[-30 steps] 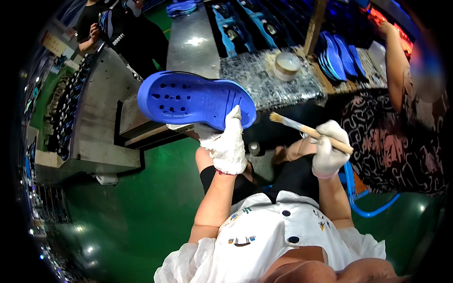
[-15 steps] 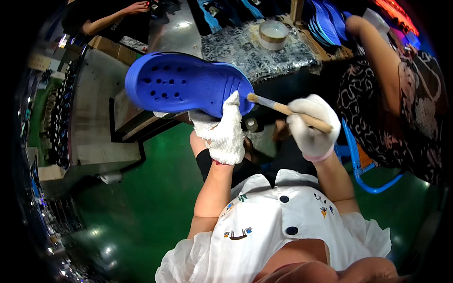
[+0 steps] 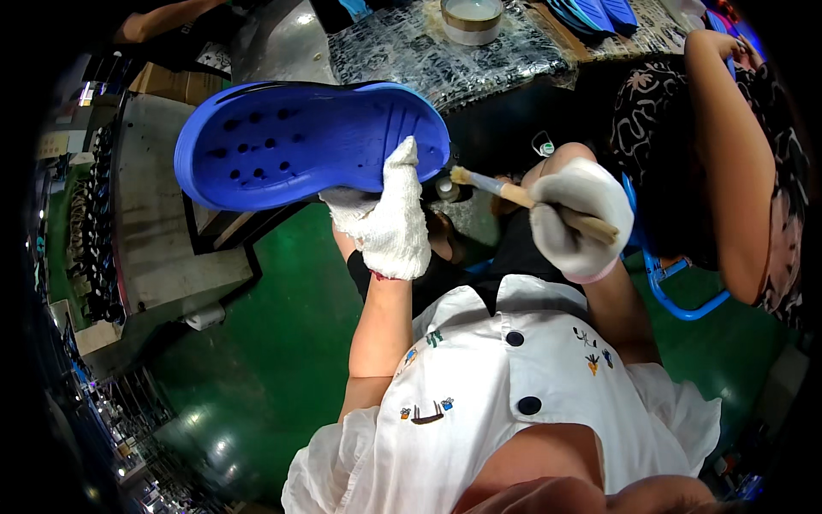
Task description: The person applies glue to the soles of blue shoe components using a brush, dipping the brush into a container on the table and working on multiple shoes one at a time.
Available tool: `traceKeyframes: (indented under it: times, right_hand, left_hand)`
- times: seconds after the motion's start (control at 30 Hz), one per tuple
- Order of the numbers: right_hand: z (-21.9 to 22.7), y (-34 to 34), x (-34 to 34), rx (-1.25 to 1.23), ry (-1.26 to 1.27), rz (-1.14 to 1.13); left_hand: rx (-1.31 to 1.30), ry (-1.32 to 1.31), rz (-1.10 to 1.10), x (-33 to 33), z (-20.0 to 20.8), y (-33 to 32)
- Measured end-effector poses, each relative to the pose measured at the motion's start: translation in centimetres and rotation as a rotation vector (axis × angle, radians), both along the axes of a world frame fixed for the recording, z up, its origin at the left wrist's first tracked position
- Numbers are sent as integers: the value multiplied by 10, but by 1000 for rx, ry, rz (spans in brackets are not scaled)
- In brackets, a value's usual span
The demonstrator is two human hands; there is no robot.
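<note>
My left hand (image 3: 396, 224), in a white knitted glove, grips a blue clog (image 3: 342, 141) by its heel end. The thumb lies over the insole and the other fingers are hidden beneath the sole. The clog's holed front part points left, its inside facing up. In my right hand (image 3: 584, 218), also gloved in white, is a paintbrush (image 3: 505, 190) with a wooden handle. Its pale bristles point left, a little way off the clog's heel edge and not touching it.
A bowl-like tub (image 3: 472, 19) of pale stuff stands on the film-wrapped worktable (image 3: 411, 60) ahead. Blue shoe pieces (image 3: 591, 15) lie at the far right of it. A co-worker's arm (image 3: 732, 163) is close on my right, by a blue-framed chair (image 3: 685, 300). A metal-topped bench (image 3: 154, 223) stands left.
The clog and my left hand have shifted left in view. My right hand has drawn the brush away from the clog's heel edge. The whole view has tilted downward somewhat.
</note>
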State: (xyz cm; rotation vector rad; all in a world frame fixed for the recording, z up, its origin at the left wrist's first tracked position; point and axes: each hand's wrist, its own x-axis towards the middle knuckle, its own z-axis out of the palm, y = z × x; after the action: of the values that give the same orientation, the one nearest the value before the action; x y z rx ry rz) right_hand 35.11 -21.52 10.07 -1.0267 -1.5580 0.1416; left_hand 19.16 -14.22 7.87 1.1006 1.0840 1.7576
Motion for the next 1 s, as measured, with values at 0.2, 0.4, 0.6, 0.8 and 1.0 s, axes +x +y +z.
traceKeyframes:
  times: [0.2,0.4,0.6,0.8,1.0]
  right_hand:
    - [-1,5,-8,-66,-35,-13]
    - [3,3,3,-27,-99,-25]
    - [4,4,-14,12,-87,-22]
    - [7,4,-14,73,-44,-4]
    - [-2,-10,-4,90,-112,-105]
  left_hand:
    - [-96,52,17,-3,-4,-2]
    - [-57,-25,63,-1,-1,-5]
    - [-130,-60,40,-9,13,-13]
    - [-136,-165,-7,-5,16,-20]
    - [-59,-127,16,-6,22,-26]
